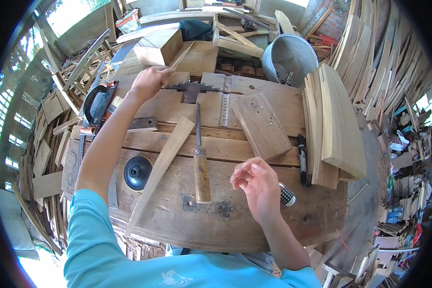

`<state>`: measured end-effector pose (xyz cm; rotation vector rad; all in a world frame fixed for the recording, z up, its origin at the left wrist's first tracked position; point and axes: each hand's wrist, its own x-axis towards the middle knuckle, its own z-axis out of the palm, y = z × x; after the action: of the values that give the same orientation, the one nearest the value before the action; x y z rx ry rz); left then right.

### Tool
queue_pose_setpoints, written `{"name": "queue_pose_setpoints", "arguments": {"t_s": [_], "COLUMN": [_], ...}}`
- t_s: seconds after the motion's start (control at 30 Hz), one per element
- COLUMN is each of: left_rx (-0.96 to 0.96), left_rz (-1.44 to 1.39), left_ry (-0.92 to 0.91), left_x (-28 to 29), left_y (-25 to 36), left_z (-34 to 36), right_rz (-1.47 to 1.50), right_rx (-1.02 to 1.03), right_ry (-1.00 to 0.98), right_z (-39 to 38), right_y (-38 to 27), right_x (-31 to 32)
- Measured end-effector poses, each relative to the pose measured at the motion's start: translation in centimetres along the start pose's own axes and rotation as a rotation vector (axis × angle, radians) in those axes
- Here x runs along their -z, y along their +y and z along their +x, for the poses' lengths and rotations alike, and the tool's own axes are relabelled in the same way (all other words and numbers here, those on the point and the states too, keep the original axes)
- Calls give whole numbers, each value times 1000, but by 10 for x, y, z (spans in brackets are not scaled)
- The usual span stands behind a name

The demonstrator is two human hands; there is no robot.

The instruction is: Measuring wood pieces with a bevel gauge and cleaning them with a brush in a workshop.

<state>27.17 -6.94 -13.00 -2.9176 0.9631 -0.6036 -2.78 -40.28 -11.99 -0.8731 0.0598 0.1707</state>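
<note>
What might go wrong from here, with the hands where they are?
The left hand is close to what looks like a toothed blade, so a slip could cut the fingers. The wood-handled tool lies unheld, its metal end pointing toward that blade; a nudge from the right hand might push it in.

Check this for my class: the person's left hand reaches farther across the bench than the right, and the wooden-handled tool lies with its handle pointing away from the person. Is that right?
Not quite: the wooden-handled tool lies with its handle pointing toward the person, as the head view shows. The left hand does reach farther across the bench than the right hand.
</note>
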Motion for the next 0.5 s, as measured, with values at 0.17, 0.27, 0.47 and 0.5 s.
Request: {"name": "queue_pose_setpoints", "arguments": {"t_s": [0.17,0.27,0.47,0.5], "left_rx": [173,109,158,161], "left_rz": [60,-8,-155,-147], "left_ry": [-208,-119,21,17], "left_x": [17,22,71,84], "left_y": [5,2,51,59], "left_z": [4,-12,-47,-59], "right_rz": [-103,-219,-566,-660], "right_rx": [47,90,395,462], "right_ry": [-54,-48,-11,-4], "right_z": [-2,-2,-3,-1], "right_y": [2,2,-8,-10], "right_x": [-2,-6,-5,-5]}}
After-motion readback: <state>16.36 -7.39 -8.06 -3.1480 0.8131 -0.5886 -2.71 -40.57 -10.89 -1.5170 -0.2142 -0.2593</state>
